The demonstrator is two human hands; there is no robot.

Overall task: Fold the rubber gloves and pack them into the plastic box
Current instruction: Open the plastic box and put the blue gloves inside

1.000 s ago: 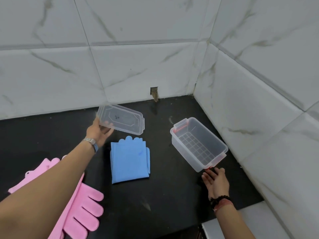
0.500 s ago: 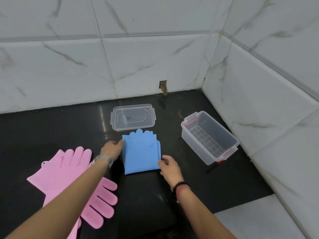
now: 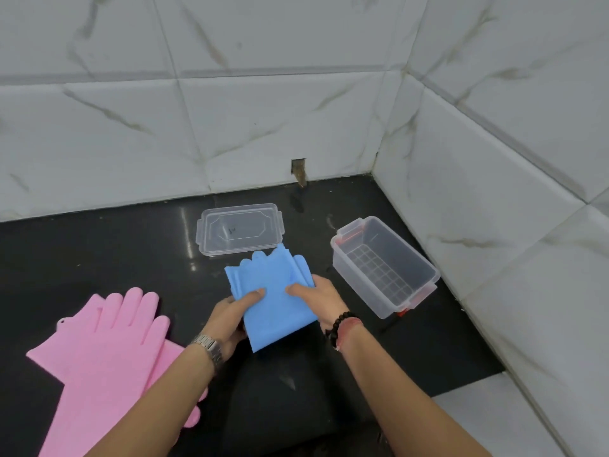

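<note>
The folded blue rubber gloves (image 3: 275, 298) are lifted off the black counter, tilted, fingertips pointing away from me. My left hand (image 3: 229, 316) grips their left edge, thumb on top. My right hand (image 3: 318, 296) grips their right edge, thumb on top too. The clear plastic box (image 3: 385, 263) stands open and empty to the right, with red latches at both ends. Its clear lid (image 3: 239, 227) lies flat behind the blue gloves. Pink rubber gloves (image 3: 108, 351) lie unfolded on the counter at the left, partly under my left forearm.
The black counter (image 3: 99, 255) ends at white marble-tiled walls (image 3: 263, 120) behind and on the right. A small notch (image 3: 299, 169) breaks the back wall's base. A white surface (image 3: 487, 417) adjoins the counter at the lower right.
My left hand set the lid down behind the gloves. Both hands then came to the blue gloves, took hold of their sides and lifted them off the counter.
</note>
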